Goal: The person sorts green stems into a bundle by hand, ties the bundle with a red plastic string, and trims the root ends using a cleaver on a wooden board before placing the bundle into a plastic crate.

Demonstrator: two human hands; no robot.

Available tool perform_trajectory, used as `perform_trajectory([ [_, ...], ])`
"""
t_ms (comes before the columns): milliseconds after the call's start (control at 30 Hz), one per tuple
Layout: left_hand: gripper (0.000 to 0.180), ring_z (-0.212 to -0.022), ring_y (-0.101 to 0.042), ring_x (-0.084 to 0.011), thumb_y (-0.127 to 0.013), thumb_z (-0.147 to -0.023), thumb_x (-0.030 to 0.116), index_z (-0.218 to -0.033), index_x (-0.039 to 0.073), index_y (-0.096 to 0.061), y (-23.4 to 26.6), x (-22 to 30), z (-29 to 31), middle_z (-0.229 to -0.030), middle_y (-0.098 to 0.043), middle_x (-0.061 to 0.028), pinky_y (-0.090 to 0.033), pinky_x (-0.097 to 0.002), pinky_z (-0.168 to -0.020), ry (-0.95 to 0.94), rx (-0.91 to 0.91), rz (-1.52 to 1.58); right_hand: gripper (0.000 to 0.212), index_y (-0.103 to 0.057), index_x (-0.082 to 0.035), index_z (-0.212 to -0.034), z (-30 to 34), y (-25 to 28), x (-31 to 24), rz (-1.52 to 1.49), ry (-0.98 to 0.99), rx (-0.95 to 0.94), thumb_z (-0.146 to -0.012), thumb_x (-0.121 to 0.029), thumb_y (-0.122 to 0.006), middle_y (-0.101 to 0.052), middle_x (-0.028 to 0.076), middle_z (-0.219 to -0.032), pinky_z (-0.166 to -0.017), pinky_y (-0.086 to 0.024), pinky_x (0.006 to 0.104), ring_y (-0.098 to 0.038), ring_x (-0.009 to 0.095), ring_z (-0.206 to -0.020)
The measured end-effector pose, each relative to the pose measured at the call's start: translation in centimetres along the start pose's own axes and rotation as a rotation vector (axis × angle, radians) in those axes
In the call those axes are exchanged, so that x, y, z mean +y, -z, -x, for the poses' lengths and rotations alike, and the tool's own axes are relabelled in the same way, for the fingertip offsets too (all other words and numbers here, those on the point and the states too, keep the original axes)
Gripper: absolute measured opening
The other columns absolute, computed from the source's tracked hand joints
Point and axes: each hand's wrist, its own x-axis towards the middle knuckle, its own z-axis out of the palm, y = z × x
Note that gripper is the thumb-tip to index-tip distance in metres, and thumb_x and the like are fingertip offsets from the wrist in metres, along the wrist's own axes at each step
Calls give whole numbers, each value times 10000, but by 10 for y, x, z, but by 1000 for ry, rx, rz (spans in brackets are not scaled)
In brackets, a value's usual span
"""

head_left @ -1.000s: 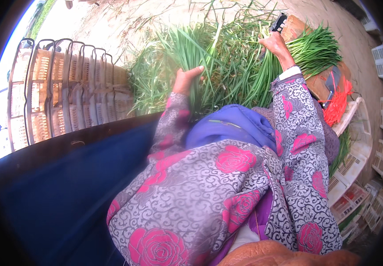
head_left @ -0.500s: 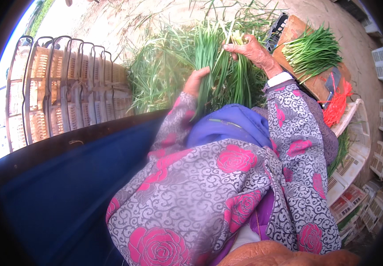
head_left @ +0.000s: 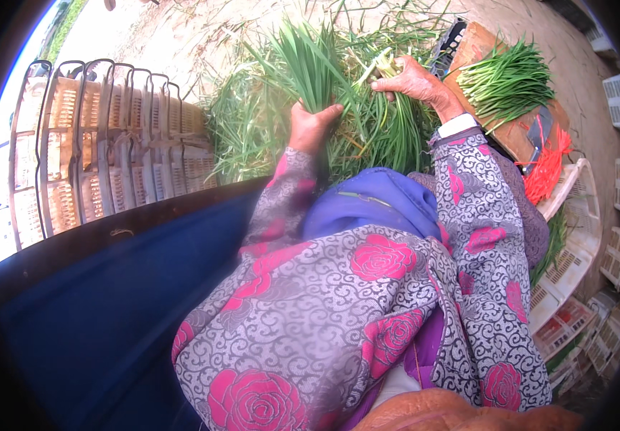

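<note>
My left hand [head_left: 312, 128] is wrapped round a bunch of green chives [head_left: 306, 68], whose leaves fan upward past my thumb. To its right, my right hand [head_left: 416, 85] pinches a second bunch of chives [head_left: 405, 129] by the pale stem ends, and the green leaves hang down below the fingers. Under and around both hands spreads a heap of loose chive leaves [head_left: 252, 108]. A neat bundle of chives [head_left: 507, 80] lies on a brown board [head_left: 477, 43] to the right of my right hand.
Stacked plastic crates [head_left: 109, 144] with dark handles stand at left, behind a dark blue surface [head_left: 123, 302]. Red ties [head_left: 546, 169] hang at the board's near end. A pale basket [head_left: 576, 223] and several white crates [head_left: 619, 108] stand at right.
The left-hand bunch has come away from the right-hand one, tilting left, and its leaves now point up and fan out. My right hand has shifted slightly right, keeping its bunch.
</note>
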Motion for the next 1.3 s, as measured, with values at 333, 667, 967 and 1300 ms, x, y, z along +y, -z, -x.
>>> perform_trajectory([
  [333,299,-766,-692,-165,-806,-772,-17,-1043,16,-684,22,1,-14,-919,-717,-63,-566,-288,-691,-9,74,4,294,-734,42,-935,8,87,67,78,-104,514,-775,-193,-806,-697,58,-711,-600,-519,320,-659,158,-614],
  [667,380,-878,-702,-187,-788,-802,52,-1156,14,-657,8,-9,3,-1005,-719,-80,-579,-327,-776,124,-146,102,333,-709,9,-1120,12,-34,-38,-328,63,39,-921,-256,-738,-709,62,-950,-699,-503,270,-621,122,-755],
  [967,363,-833,-702,-270,-710,-866,67,-1201,36,-574,32,-6,3,-1203,-636,-193,-538,-310,-538,219,-500,270,487,-611,30,-1276,5,42,7,-302,100,372,-893,-248,-726,-676,82,-1004,-724,-569,327,-650,149,-773],
  [1300,463,-448,-370,-55,-618,-963,200,-1325,-85,-569,23,2,3,-531,-412,62,-311,-223,-468,242,-205,93,237,-687,-19,-852,-7,33,-1,-5,42,436,-842,-249,-746,-678,38,-756,-626,-494,290,-619,131,-630],
])
